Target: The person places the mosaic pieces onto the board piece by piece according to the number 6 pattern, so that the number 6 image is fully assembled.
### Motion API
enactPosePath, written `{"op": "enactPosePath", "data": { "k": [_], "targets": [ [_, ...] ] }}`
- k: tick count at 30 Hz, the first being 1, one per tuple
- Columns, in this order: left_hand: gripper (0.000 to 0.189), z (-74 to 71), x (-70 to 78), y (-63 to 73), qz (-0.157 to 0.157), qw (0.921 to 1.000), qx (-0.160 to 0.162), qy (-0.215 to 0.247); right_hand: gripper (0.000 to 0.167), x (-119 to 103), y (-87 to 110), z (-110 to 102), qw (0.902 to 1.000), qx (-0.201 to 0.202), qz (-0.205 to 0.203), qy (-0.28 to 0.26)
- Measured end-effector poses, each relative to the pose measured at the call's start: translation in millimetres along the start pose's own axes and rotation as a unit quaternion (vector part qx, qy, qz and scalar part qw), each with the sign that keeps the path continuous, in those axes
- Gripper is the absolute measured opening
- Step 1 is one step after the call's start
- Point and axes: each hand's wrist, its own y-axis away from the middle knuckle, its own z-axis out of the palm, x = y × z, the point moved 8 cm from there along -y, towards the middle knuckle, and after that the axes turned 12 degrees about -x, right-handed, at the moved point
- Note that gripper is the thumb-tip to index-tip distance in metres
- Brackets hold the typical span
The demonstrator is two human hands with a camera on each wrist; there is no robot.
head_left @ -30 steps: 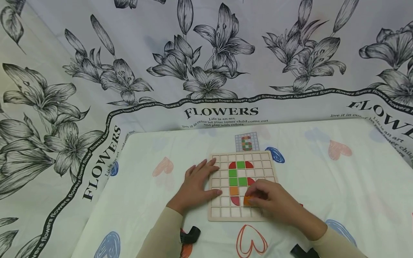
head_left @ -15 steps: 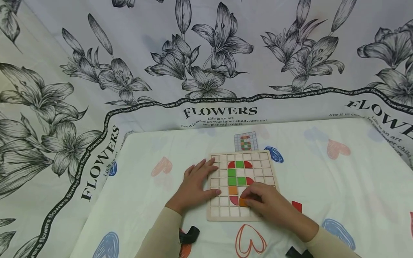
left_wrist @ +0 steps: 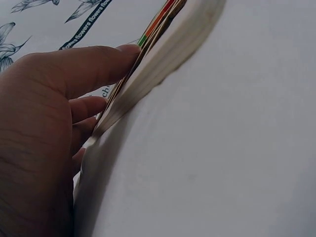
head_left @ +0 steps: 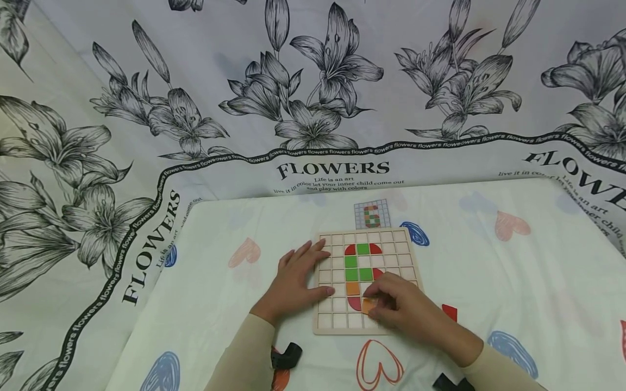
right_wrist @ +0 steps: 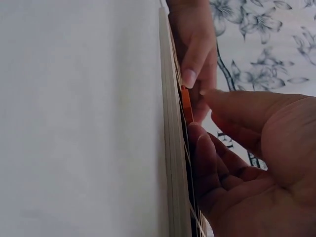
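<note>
A wooden grid board (head_left: 327,321) lies on the cloth, bearing red, green and orange tiles. My left hand (head_left: 295,284) rests on its left edge with spread fingers; in the left wrist view the index fingertip of the left hand (left_wrist: 44,118) touches the board. My right hand (head_left: 408,304) is over the lower right of the board, bent fingers around an orange tile (head_left: 368,307) beside a red quarter-round tile (head_left: 354,303). From the right wrist view, the orange tile (right_wrist: 186,104) sits at the board, with the right hand's (right_wrist: 261,163) thumb and fingertips apart around it.
Behind the board lies a gridded pattern card (head_left: 372,214) with a small coloured figure. A red piece (head_left: 450,313) lies on the cloth near the right wrist. Black straps (head_left: 287,357) show at both wrists. A flower-printed curtain (head_left: 323,81) hangs behind the table.
My right hand shifted slightly left with the orange tile, which now lies flatter beside the red quarter-round tile. Its finger and thumb have parted from the tile. The left hand keeps its place.
</note>
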Motion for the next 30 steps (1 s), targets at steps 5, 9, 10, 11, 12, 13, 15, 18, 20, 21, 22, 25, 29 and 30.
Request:
{"op": "enactPosePath", "data": {
  "k": [5, 9, 10, 11, 12, 13, 15, 18, 20, 21, 22, 25, 29, 30],
  "targets": [
    [0.077, 0.1, 0.3, -0.4, -0.002, 1.0, -0.001, -0.004, 0.027, -3.0, -0.4, 1.2, 0.9998, -0.003, -0.013, 0.016],
    [0.077, 0.1, 0.5, -0.3, -0.005, 1.0, 0.0, -0.003, 0.025, -3.2, -0.8, 0.5, 0.9993, 0.008, -0.008, 0.037],
    [0.078, 0.1, 0.7, -0.2, -0.005, 1.0, 0.001, -0.003, 0.025, -2.9, -0.8, 0.3, 0.9991, 0.011, -0.007, 0.042],
    [0.078, 0.1, 0.7, -0.1, -0.006, 1.0, 0.001, -0.002, 0.025, -2.8, -0.8, 0.3, 0.9989, 0.013, -0.007, 0.045],
    [0.078, 0.2, 0.6, 0.1, -0.006, 1.0, 0.001, -0.002, 0.024, -2.6, -0.9, 0.3, 0.9987, 0.014, -0.008, 0.048],
    [0.077, 0.1, 0.7, 0.2, -0.007, 1.0, 0.001, -0.002, 0.024, -2.5, -0.8, 0.4, 0.9987, 0.014, -0.009, 0.049],
    [0.077, 0.3, 0.6, 0.5, -0.007, 1.0, 0.001, -0.002, 0.024, -2.7, -0.5, 0.9, 0.9986, 0.014, -0.013, 0.048],
    [0.077, 0.3, 0.5, 0.7, -0.005, 1.0, 0.0, 0.001, 0.023, -3.5, -0.3, 1.7, 0.9987, 0.013, -0.019, 0.045],
    [0.077, 0.2, 0.5, 0.6, -0.002, 1.0, 0.0, 0.002, 0.023, -3.7, -0.1, 1.9, 0.9988, 0.012, -0.019, 0.043],
    [0.077, 0.1, 0.6, 0.6, -0.001, 1.0, 0.0, 0.003, 0.023, -3.6, -0.1, 2.0, 0.9989, 0.011, -0.018, 0.041],
    [0.077, -0.2, 0.9, 0.7, 0.002, 1.0, 0.002, 0.003, 0.023, -3.7, 0.0, 2.0, 0.999, 0.011, -0.017, 0.04],
    [0.077, -0.9, 1.3, 0.9, 0.009, 0.9999, 0.005, 0.003, 0.023, -3.8, 0.4, 1.8, 0.9991, 0.011, -0.015, 0.038],
    [0.077, -0.3, 0.6, 0.6, 0.012, 0.9999, 0.0, 0.002, 0.023, -3.7, 1.0, 1.8, 0.9994, 0.009, -0.014, 0.03],
    [0.077, -0.1, 0.3, 0.4, 0.011, 0.9999, -0.002, 0.002, 0.023, -3.6, 1.1, 2.0, 0.9995, 0.008, -0.015, 0.028]
  ]
}}
